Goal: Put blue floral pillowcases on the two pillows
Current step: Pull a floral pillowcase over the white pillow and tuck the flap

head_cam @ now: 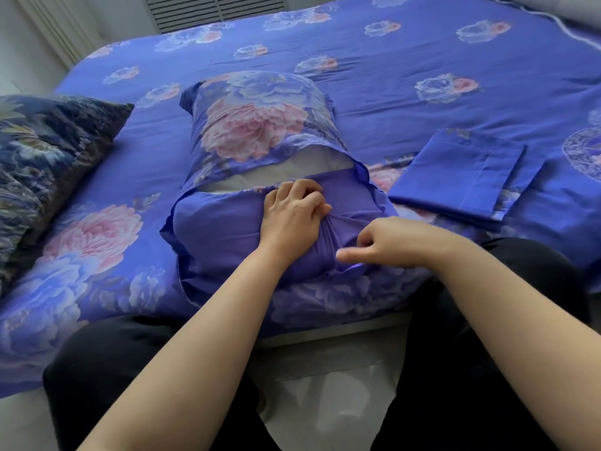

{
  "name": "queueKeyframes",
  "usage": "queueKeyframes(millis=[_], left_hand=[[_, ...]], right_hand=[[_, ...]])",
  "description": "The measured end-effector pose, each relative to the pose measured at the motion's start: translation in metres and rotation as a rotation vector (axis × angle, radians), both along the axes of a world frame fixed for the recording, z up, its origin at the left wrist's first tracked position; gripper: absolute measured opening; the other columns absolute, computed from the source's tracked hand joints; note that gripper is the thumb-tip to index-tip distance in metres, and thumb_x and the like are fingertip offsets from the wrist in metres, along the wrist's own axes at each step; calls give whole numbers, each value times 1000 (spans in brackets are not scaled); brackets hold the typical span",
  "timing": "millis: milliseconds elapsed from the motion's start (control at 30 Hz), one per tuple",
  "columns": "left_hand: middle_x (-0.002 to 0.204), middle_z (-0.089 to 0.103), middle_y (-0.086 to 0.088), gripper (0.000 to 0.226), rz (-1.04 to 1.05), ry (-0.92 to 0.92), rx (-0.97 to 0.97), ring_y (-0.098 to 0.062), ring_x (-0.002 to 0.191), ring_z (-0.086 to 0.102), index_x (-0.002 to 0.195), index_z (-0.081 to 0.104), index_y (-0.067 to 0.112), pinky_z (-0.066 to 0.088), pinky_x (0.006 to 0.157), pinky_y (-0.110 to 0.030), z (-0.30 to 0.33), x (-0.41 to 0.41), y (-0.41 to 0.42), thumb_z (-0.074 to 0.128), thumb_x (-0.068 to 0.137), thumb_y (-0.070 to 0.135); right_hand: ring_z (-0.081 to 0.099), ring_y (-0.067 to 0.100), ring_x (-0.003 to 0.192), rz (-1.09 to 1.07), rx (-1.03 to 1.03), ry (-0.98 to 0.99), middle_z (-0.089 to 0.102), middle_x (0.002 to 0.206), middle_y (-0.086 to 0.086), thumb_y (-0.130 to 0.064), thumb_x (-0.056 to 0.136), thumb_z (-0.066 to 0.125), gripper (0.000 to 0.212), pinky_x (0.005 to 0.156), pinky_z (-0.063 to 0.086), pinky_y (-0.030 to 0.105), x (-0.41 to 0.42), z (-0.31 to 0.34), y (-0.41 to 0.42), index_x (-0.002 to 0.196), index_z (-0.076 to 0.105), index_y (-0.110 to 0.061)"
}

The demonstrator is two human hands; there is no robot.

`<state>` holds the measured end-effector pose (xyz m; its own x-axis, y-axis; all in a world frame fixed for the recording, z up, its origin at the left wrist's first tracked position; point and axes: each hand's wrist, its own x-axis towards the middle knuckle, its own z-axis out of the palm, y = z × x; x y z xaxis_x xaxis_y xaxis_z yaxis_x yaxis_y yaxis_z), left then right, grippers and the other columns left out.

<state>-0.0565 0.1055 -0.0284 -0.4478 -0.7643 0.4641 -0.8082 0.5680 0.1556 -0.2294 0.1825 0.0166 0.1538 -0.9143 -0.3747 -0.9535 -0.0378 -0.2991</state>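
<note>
The white pillow (325, 167) in its blue floral cotton pillowcase (257, 125) lies on the blue floral bedsheet (422, 76), long axis pointing away from the person. The left hand (292, 213) grips bunched plain flap fabric; the right hand (383, 242) pinches it nearby. A folded blue pillowcase (455, 170) lies right, a dark floral pillow (48, 151) left, and a slatted vent (214, 8) behind.

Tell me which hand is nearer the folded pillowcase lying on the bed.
Right. The right hand lies just left of and below the folded pillowcase; the left hand is farther left, gripping the pillow's inner flap.
</note>
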Motion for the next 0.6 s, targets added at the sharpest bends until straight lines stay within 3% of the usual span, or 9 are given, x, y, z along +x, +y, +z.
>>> queueKeyframes(millis=[100,200,267,334,400,434,500,600], left_hand=[[142,42,6,36,76,28,196,-24,122,44,112,55,21,36,91,-40,8,-6,3,43,93,50],[142,39,-5,64,192,-117,254,-27,125,42,135,37,15,40,93,-42,19,-13,1,46,89,59],[125,53,-9,58,220,-212,225,-29,116,48,124,46,12,42,87,-40,24,-18,0,52,87,57],[104,61,-9,32,193,-237,82,-30,101,56,102,57,11,45,73,-38,32,-23,-4,58,87,40],[78,62,-5,3,187,-277,-177,-27,73,62,76,59,15,41,48,-31,48,-24,-14,58,75,14],[69,58,-3,11,233,-276,-247,-26,61,61,67,57,17,33,39,-26,59,-21,-22,60,64,7],[65,54,-5,22,277,-209,-268,-27,49,55,63,53,14,22,38,-20,73,-13,-37,63,53,-3],[76,55,-14,18,267,-121,-191,-32,52,55,71,52,8,24,42,-25,65,-9,-43,59,63,-7]], right_hand=[[57,16,55,-203,90,-244,67,63,4,-68,89,28,72,61,43,29,-13,4,-5,68,71,-14],[63,19,74,-292,-224,-329,71,75,3,-48,91,52,45,73,48,32,-13,-8,-8,72,71,-12],[64,15,89,-302,-330,-391,72,91,-1,-32,86,64,17,81,47,29,-8,-20,-2,90,72,-18],[62,12,104,-300,-338,-461,70,109,-4,-21,84,63,25,92,45,26,-1,-30,6,109,70,-21],[58,16,111,-287,-409,-440,66,117,-4,-20,85,60,31,97,43,32,6,-41,12,115,67,-23],[57,19,111,-277,-469,-402,66,116,-3,-23,85,59,29,96,44,37,10,-45,14,113,67,-23],[57,24,105,-266,-561,-358,67,108,-2,-26,85,60,20,92,44,42,13,-48,12,102,70,-22],[59,20,93,-307,-486,-401,65,89,-5,-36,86,63,15,83,46,36,3,-35,4,87,71,-23]])
